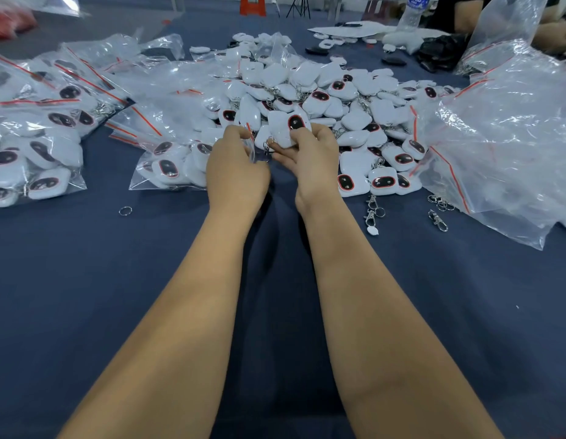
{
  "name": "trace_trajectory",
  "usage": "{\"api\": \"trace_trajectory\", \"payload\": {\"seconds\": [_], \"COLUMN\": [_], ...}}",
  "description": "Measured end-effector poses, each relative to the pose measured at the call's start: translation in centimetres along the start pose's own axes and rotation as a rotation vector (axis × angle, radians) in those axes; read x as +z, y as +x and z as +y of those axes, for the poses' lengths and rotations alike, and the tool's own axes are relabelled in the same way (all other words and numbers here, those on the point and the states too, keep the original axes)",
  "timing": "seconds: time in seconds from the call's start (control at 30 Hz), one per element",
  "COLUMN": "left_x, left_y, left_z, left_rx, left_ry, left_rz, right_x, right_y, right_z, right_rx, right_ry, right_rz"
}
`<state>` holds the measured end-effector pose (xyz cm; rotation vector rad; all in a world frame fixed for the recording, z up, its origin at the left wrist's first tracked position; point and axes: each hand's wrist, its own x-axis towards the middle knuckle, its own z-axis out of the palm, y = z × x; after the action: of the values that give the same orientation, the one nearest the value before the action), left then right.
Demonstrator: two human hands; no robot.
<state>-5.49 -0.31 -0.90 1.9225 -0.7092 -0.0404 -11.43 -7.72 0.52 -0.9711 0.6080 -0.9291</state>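
- Our left hand [237,172] pinched a small clear bag [252,152]; our right hand [310,160] gripped a white fob [280,129] just beside its mouth, above the counter [148,280].
- Fob not yet inside; several filled bags [37,153] lay done, and we judged the big loose pile [354,122] was left.

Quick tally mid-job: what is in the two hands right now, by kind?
white key fob: 1, held in the right hand
clear bag: 1, pinched by the left hand
Total: 2

Barely discernible bag [252,152] in left fingers [238,130]
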Motion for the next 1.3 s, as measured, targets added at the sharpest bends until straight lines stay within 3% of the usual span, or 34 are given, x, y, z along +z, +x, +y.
{"api": "trace_trajectory", "payload": {"seconds": [0.23, 0.37, 0.57, 0.77, 0.97, 1.17, 1.3], "left_x": [-1.1, -1.2, -1.1, -1.1, -1.0, -0.7, -0.3], "left_y": [0.0, -0.3, -0.6, -0.5, -0.5, -0.1, -0.1], "left_z": [1.1, 1.6, 1.6, 1.5, 1.5, 1.3, 0.9], "left_rx": [-0.061, 0.058, 0.198, 0.204, 0.159, 0.070, 0.113], "left_ry": [-0.305, -0.330, -0.253, -0.206, -0.195, -0.075, 0.186], "left_rz": [0.160, 0.222, 0.242, 0.256, 0.224, 0.170, 0.100], "right_x": [0.3, 1.0, 1.4, 2.1, 1.8, 1.2, 0.4], "right_y": [-0.5, -0.8, -1.3, -1.5, -1.8, -1.8, -1.4], "right_z": [-0.1, 0.7, 1.6, 1.5, 1.7, 0.9, 0.6], "right_rx": [0.108, 0.123, -0.061, 0.169, 0.092, -0.055, -0.280], "right_ry": [0.256, 0.128, -0.367, -0.057, -0.216, -0.348, -0.749], "right_rz": [-0.206, -0.233, -0.272, -0.282, -0.395, -0.199, 0.009]}}
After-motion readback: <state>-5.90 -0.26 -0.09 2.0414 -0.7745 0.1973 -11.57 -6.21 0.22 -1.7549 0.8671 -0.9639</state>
